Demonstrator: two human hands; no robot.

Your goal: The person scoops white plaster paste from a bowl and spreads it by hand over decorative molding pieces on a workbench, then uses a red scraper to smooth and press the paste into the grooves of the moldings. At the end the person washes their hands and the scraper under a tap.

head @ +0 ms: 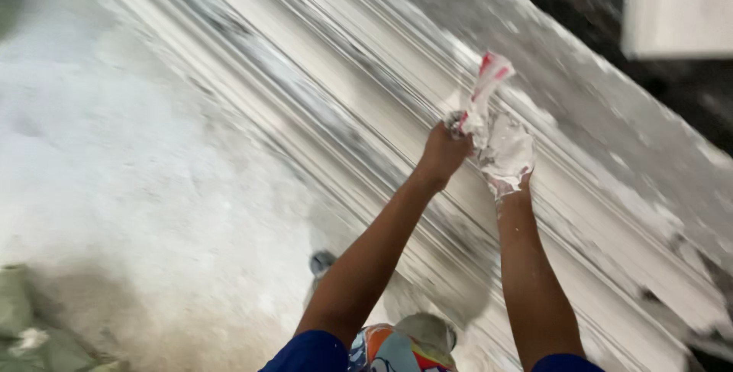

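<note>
1. Both arms reach up and away from the camera toward a long white ribbed moulding that runs diagonally from upper left down to lower right.
2. The left hand is closed in a fist around the lower part of a white rag with red markings, which sticks up above the knuckles.
3. The right hand is coated in white plaster and pressed against the moulding, touching the rag; whether its fingers are curled or flat, I cannot tell under the coating.
4. Key relation: the rag sits between the two hands, gripped by the left, its loose end pointing up and slightly right, across the moulding's long axis.
5. The hands are touching, so neither is meaningfully nearer.
6. Down below, a pale dusty floor, blurred, and a colourful patterned garment at the bottom edge.
</note>
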